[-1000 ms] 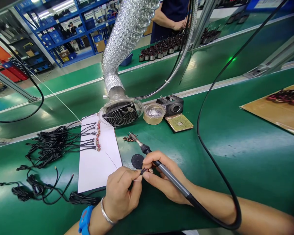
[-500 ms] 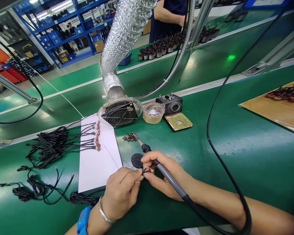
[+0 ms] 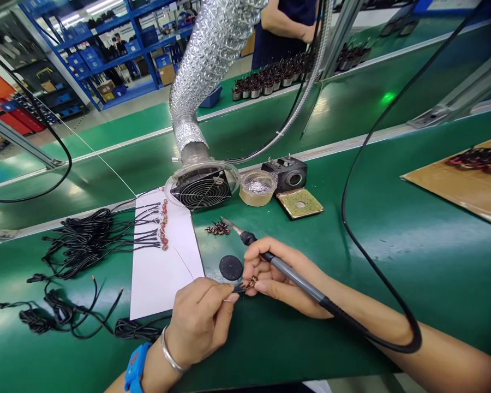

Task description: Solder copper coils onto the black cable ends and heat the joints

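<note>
Head view of a green bench (image 3: 372, 240), seen as I follow it from afar, with both bare hands near the middle of the bench's near edge. Left hand (image 3: 202, 319): thumb and forefinger pinched together on dark wire ends (image 3: 239, 287), the remaining fingers curled in. Right hand (image 3: 288, 275): partly closed around a soldering iron (image 3: 297, 280), its thumb and fingertips meeting at a small copper coil (image 3: 252, 281). The coil sits between the two hands, right beside the wire ends; at this size I cannot tell whether the two touch. The iron slants toward the bench's far edge, its tip close to a small heap of coils (image 3: 217, 228). A black disc (image 3: 231, 267) lies flat just beyond the fingers. Left of it, a white sheet (image 3: 163, 286) bears a row of reddish coils (image 3: 164, 229) toward its far edge, and black cables (image 3: 85, 237) trail from there toward the bench's left edge. Near the far edge I note a round fan hood (image 3: 204, 191), a tub (image 3: 257, 191), a black block (image 3: 288, 176) and a yellowish pad (image 3: 300, 204). Toward the right edge, a brown board (image 3: 462, 180) carries dark wired parts (image 3: 485, 158).
</note>
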The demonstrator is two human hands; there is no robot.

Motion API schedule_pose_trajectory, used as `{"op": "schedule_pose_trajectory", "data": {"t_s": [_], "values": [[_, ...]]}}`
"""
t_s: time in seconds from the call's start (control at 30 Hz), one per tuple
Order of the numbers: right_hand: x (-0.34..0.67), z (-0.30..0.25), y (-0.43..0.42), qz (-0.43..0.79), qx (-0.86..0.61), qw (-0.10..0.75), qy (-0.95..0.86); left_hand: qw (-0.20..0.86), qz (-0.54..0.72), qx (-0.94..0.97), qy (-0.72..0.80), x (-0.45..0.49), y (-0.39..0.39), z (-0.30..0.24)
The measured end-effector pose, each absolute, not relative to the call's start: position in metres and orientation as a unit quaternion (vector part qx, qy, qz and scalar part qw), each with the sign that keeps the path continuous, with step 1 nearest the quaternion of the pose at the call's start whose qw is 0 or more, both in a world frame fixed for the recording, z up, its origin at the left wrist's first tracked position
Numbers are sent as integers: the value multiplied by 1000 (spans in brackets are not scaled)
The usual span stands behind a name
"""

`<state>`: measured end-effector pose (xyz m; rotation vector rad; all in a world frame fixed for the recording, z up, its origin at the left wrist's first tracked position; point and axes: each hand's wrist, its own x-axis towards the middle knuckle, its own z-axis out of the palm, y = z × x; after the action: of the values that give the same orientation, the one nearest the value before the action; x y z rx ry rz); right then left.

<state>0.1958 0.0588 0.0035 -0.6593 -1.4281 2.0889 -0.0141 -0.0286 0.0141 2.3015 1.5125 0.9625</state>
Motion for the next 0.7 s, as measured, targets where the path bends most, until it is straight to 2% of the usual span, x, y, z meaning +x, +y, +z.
{"op": "schedule_pose_trajectory", "data": {"t_s": [0.33, 0.53, 0.7], "values": [[194, 3, 53, 771, -229, 261, -534, 132, 344, 779, 506, -13, -28, 13], [188, 7, 47, 602, -293, 290, -684, 124, 343, 787, 499, -11, -29, 10], [192, 12, 45, 489, -263, 306, -774, 125, 350, 777, 508, -7, -28, 10]]}}
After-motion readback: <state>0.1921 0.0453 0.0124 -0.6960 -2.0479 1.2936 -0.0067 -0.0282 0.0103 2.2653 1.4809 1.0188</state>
